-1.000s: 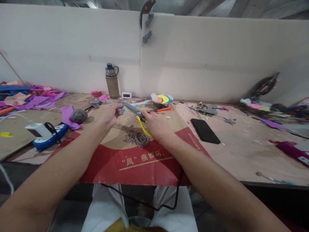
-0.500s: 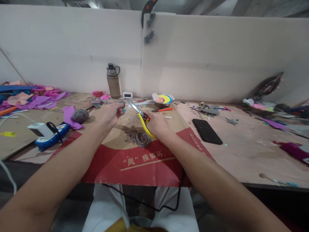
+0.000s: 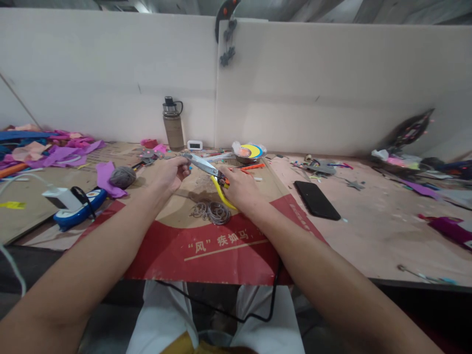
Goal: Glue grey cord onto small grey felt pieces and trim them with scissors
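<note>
My right hand [image 3: 239, 189] grips the yellow handles of a pair of scissors [image 3: 206, 167], whose metal blades point up and left toward my left hand. My left hand [image 3: 170, 173] is closed in a pinch on a small grey piece at the blade tips; I cannot make out what it is. A loose coil of grey yarn [image 3: 211, 212] lies on the red and tan cardboard sheet [image 3: 206, 246] just below both hands.
A grey yarn ball [image 3: 122, 176] on purple felt, a blue and white device [image 3: 77, 206] and a water bottle [image 3: 173, 123] lie to the left and back. A black phone [image 3: 316, 199] rests right of my hands. Craft scraps litter the table's right side.
The scissor blades swung upward half a second ago and have come back down toward my left hand's pinch. Both hands stay in nearly the same place.
</note>
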`<action>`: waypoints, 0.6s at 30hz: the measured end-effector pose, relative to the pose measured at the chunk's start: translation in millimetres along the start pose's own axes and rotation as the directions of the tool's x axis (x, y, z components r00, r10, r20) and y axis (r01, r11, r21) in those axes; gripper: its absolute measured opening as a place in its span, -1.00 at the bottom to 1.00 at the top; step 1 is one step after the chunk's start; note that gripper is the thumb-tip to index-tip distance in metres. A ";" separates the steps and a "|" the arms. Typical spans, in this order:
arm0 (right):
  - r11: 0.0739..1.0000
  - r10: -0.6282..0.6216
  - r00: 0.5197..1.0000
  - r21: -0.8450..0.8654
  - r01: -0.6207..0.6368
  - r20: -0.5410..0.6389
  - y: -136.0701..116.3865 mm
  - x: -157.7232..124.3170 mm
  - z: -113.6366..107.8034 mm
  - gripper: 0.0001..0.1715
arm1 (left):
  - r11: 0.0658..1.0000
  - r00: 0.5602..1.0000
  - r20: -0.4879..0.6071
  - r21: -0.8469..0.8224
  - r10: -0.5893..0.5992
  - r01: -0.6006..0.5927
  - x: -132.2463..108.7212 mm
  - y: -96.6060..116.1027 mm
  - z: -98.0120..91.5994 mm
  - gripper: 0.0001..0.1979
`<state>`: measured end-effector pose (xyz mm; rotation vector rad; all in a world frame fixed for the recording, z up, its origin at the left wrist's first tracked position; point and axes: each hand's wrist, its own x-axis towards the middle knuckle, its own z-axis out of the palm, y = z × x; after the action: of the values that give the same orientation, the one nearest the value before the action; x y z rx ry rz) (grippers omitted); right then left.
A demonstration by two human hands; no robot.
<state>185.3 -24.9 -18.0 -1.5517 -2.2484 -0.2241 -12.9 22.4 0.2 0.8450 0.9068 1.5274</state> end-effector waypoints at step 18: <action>0.995 -0.008 1.000 -0.103 0.008 0.005 -1.5 -0.8 -4.5 -0.57 | 1.000 1.000 -0.011 -0.011 -0.010 0.010 -1.3 -0.3 2.0 -0.82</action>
<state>185.2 -27.7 -14.1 -1.5965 -2.2792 -0.3439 -10.8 21.3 0.8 0.8235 0.9088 1.5286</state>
